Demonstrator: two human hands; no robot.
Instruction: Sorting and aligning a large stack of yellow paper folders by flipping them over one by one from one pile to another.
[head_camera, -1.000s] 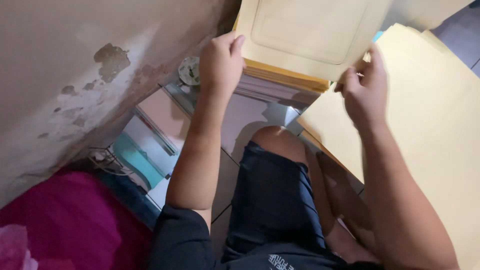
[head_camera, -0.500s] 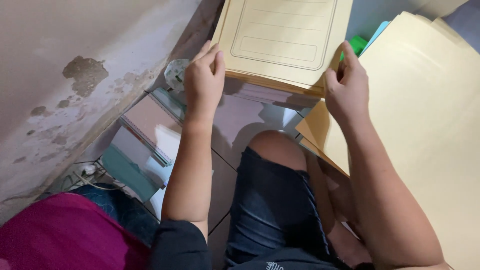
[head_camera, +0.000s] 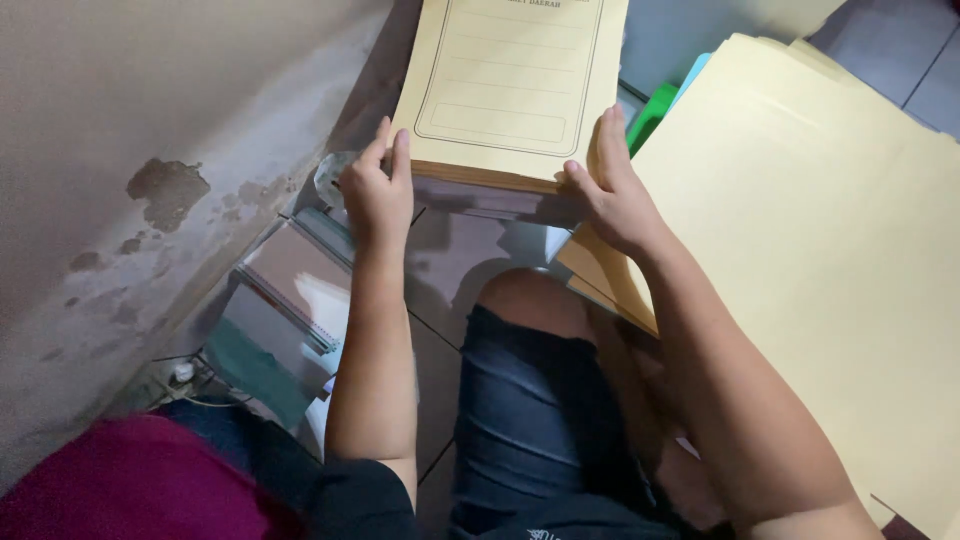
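Nearest, at the lower left, lies one dark red cloth bundle (head_camera: 130, 480). Beside it are the person's two bare knees and dark denim shorts (head_camera: 530, 420), over a tiled floor (head_camera: 440, 270). Left of the legs, against the stained wall (head_camera: 150, 190), sits one spiral notebook (head_camera: 290, 280) on a small pile of books, and a white cable (head_camera: 180, 375) runs at the foot of the wall.

To the right spreads one large heap of plain yellow folders (head_camera: 820, 260), reaching from near to far.

Farther out, two hands meet one stack of yellow folders (head_camera: 510, 90), whose top cover bears a printed frame with ruled lines. The left hand (head_camera: 375, 195) curls around the stack's near left corner, fingers bent over the edge and closed on it. The right hand (head_camera: 610, 195) grips the near right corner, fingers spread flat up the side and thumb along the front edge. The stack is held between both hands, above the floor, far beyond the knees and centred.

Behind the right hand, one green object (head_camera: 652, 112) and one pale blue sheet edge (head_camera: 692, 78) peek out between the stack and the heap.
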